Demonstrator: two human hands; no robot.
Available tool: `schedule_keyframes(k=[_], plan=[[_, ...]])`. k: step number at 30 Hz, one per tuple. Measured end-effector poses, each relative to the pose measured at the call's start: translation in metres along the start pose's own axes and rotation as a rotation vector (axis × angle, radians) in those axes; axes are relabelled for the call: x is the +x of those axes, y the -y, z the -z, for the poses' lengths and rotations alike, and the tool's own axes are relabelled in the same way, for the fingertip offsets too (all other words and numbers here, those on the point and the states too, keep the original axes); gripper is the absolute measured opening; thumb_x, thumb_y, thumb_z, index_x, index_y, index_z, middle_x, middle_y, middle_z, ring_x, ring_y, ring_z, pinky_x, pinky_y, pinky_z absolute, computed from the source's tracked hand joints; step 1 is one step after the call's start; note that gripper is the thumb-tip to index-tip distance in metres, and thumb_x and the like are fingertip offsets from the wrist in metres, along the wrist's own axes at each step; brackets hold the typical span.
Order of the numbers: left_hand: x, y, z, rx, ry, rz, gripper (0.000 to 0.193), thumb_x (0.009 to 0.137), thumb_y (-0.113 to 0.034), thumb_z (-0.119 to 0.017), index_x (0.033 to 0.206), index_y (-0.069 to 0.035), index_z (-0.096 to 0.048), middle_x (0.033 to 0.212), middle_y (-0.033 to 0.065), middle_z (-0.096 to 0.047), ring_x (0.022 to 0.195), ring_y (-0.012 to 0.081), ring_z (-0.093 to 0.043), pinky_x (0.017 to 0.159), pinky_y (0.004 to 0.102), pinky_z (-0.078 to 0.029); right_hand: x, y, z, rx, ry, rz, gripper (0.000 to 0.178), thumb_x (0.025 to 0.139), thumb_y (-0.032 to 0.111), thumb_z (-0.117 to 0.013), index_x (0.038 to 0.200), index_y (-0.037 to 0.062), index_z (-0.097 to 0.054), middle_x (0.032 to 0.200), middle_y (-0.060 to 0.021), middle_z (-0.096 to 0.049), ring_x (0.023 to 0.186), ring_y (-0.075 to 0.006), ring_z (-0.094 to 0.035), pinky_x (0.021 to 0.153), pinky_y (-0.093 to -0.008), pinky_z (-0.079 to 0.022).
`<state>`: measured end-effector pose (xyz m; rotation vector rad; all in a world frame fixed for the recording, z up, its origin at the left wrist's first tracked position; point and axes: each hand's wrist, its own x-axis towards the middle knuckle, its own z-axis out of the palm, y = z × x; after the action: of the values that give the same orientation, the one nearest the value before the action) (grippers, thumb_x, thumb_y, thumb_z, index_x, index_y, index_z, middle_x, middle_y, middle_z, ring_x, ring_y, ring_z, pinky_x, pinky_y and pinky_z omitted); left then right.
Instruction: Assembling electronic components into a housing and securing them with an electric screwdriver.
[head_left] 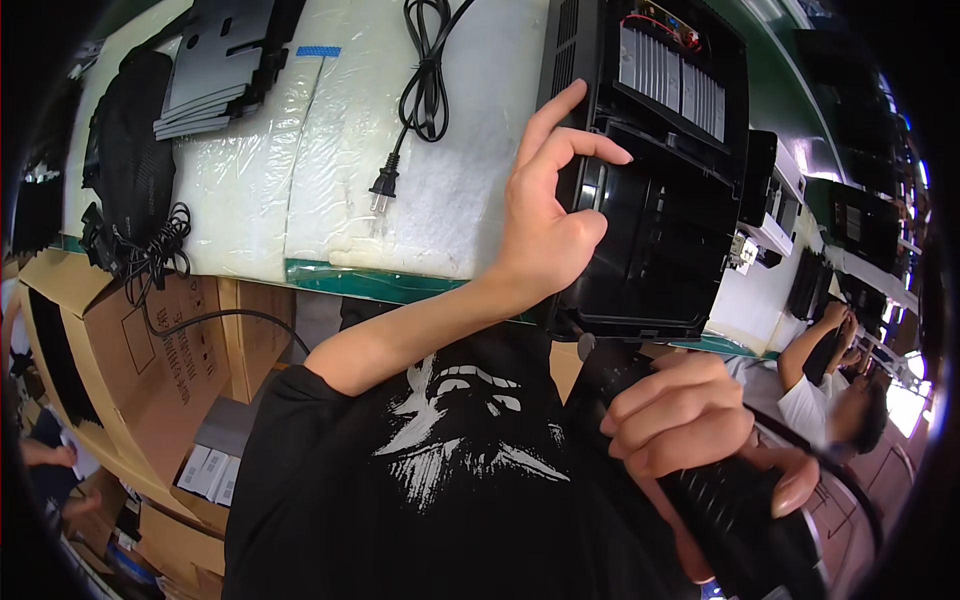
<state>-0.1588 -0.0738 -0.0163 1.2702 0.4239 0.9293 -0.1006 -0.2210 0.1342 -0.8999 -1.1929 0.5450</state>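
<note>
My left hand (548, 210) reaches over the left rim of a black equipment housing (640, 250). Its fingers are spread, and nothing shows in its grasp. Finned silver metal blocks (670, 80) and a red wire sit in the housing's far section; the near section is a dark, smooth bay. To the right and nearer my body, my right hand (685, 415) is closed with curled fingers around a long black part (745, 520) with small bright marks along it. Blur and shadow hide what kind of part it is. A black cable (830, 460) curves beside that hand.
A coiled black power cord (425, 100) lies on the plastic-wrapped bench top (340, 180). Grey metal plates (215, 70) and a black mesh bundle (140, 150) with cables are at left. Cardboard boxes (150, 360) stand below. A co-worker (825, 390) is at right.
</note>
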Motion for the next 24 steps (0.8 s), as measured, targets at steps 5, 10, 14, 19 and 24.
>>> schedule_keyframes(k=[5,10,14,19,24], plan=[[0.0,-0.001,0.005,-0.127,-0.011,0.091,0.044,0.053,0.014,-0.046,0.09,-0.005,-0.062,0.144,0.0171,-0.031,0.13,0.0293,-0.037,0.09,0.0289,-0.041,-0.002,-0.001,0.016,0.108,0.204,-0.002,0.023,0.075,0.0,-0.064,0.094,-0.002,-0.052,0.074,-0.0143,-0.062,0.055,-0.0252,-0.062,0.06,-0.0384,-0.056],[0.01,-0.007,0.018,-0.206,0.03,0.115,0.051,0.049,0.018,-0.047,0.094,-0.002,-0.06,0.145,0.0198,-0.029,0.13,0.028,-0.036,0.077,0.0226,-0.046,-0.033,0.046,0.039,0.36,-0.459,0.596,0.027,0.065,-0.003,-0.072,0.072,0.0025,-0.046,0.059,-0.0042,-0.052,0.046,-0.0106,-0.056,0.038,-0.0178,-0.05],[0.016,-0.005,0.03,-0.135,0.087,0.101,0.057,0.046,0.018,-0.049,0.099,-0.002,-0.059,0.143,0.0209,-0.032,0.13,0.028,-0.035,0.088,0.0245,-0.042,-0.058,0.078,0.08,0.437,-0.447,0.511,0.044,0.07,0.01,-0.067,0.102,-0.0059,-0.042,0.057,-0.0007,-0.046,0.042,-0.0069,-0.046,0.038,-0.0141,-0.043],[0.017,-0.007,0.034,-0.083,0.101,0.125,0.058,0.046,0.017,-0.049,0.1,-0.002,-0.059,0.143,0.0197,-0.033,0.131,0.0278,-0.034,0.098,0.0271,-0.034,-0.101,0.075,0.113,0.235,-0.76,0.165,0.052,0.082,0.024,-0.062,0.115,-0.0071,-0.039,0.07,-0.0038,-0.041,0.051,-0.0102,-0.041,0.048,-0.0218,-0.038],[0.017,-0.014,0.032,-0.041,0.093,0.132,0.058,0.047,0.019,-0.048,0.1,-0.002,-0.058,0.143,0.0173,-0.033,0.131,0.0272,-0.034,0.097,0.0263,-0.037,-0.126,0.038,0.123,-0.074,-1.061,0.061,0.051,0.088,0.04,-0.052,0.115,-0.0019,-0.04,0.076,-0.0057,-0.035,0.06,-0.0127,-0.04,0.053,-0.0236,-0.036]])
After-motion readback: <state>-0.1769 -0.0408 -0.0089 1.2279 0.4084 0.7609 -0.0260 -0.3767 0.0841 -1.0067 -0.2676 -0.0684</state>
